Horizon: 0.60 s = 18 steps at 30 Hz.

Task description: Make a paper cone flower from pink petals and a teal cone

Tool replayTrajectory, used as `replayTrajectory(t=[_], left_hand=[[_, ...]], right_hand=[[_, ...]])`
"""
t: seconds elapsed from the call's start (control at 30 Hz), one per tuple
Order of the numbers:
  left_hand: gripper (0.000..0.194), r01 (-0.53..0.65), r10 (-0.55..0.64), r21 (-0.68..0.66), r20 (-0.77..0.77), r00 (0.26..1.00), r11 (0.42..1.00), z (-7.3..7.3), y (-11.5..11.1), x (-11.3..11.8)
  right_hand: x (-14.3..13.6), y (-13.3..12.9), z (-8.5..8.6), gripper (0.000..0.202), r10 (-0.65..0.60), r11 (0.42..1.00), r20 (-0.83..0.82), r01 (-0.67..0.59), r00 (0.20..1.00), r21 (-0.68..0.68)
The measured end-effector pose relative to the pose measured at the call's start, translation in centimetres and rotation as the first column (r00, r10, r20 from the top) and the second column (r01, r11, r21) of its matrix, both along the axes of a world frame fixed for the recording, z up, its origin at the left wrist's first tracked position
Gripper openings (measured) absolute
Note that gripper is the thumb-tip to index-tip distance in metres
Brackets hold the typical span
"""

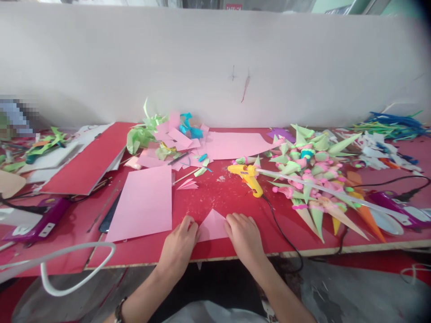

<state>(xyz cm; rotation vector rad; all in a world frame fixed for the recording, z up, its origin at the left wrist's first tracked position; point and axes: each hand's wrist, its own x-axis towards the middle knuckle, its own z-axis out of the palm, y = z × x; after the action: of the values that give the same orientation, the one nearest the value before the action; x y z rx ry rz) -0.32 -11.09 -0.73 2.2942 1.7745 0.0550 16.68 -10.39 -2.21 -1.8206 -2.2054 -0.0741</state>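
Note:
A piece of folded pink paper [213, 228], its top coming to a point, lies on the red table near the front edge. My left hand [181, 240] has curled fingers closed on its left side. On the opposite side, my right hand [245, 235] is closed over the right edge with bent fingers. Some fingertips are hidden behind the knuckles. Left of my hands lies a flat sheet of pink paper [144, 202]. Just beyond them sits a small pleated pink paper piece [187, 184]. A yellow glue gun [247, 176] with a long clear glue stick rests beyond my right hand.
Paper cone figures [313, 170] in green and pink are heaped on the right. Pink and green scraps [168, 139] pile up at the back. Purple power strips [50, 220] stand at both sides. A black cord [274, 220] hangs over the front edge. A white wall closes off the back.

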Motion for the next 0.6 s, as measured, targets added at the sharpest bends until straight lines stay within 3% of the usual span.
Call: replayTrajectory(t=[0.1,0.2,0.3,0.4,0.6], left_hand=[[0.024,0.066,-0.065,0.049,-0.027,0.998,0.997,-0.1,0.2,-0.3],[0.026,0.253,-0.250,0.088,-0.048,0.967,0.963,0.0,0.9,-1.3],[0.034,0.472,-0.463,0.132,-0.093,0.881,0.872,0.5,2.1,-2.8],[0.043,0.610,-0.601,0.097,-0.109,0.792,0.786,1.2,3.5,-4.0],[0.054,0.710,-0.710,-0.014,-0.038,0.703,0.704,2.5,5.3,-4.8]], right_hand=[[0.0,0.0,0.0,0.021,-0.006,1.000,-0.008,0.006,1.000,0.005],[-0.1,-0.1,0.0,0.021,-0.008,1.000,-0.007,0.008,1.000,0.002],[-0.1,-0.1,0.2,0.018,-0.012,1.000,0.010,0.012,1.000,-0.021],[-0.1,-0.1,0.3,0.017,-0.010,0.999,0.026,0.012,1.000,-0.052],[0.0,0.0,0.5,0.015,0.011,0.999,0.051,-0.008,0.999,-0.047]])
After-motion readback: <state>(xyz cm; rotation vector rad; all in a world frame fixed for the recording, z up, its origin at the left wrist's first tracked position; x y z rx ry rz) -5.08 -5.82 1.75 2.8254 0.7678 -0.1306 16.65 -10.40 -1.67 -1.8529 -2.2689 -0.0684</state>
